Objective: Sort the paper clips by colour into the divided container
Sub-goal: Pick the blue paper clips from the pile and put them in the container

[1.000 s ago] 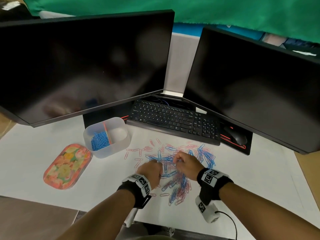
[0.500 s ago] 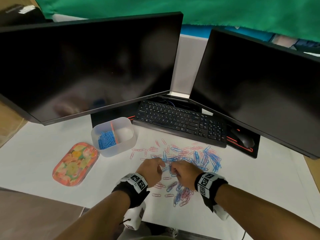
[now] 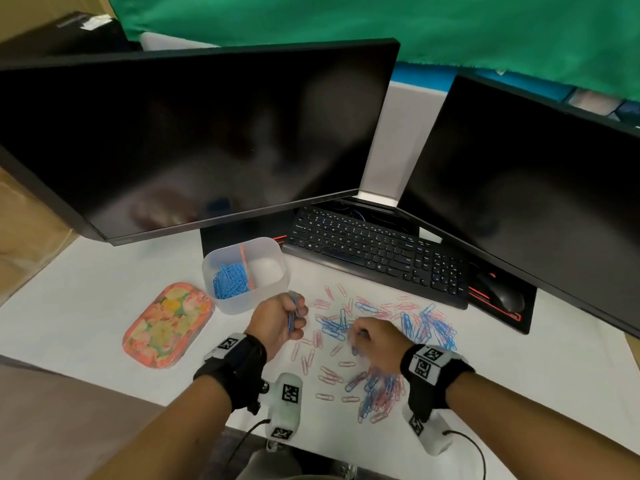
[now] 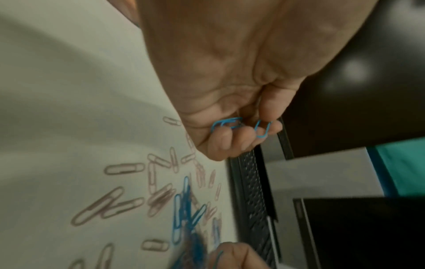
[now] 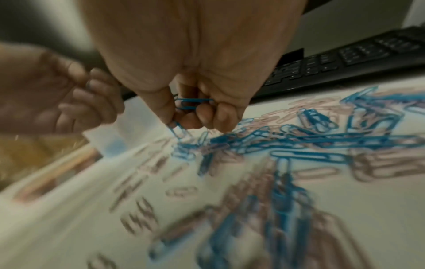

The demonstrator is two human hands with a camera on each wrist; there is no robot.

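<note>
Wrist views alone show blue clips in both hands' curled fingers.

Even, dim indoor light; glare smudges on the dark monitors; wrist views motion-blurred, wide-angle bending at edges.

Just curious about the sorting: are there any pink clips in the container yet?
No, the divided container holds only blue clips in its left compartment; the right one looks empty.
</note>
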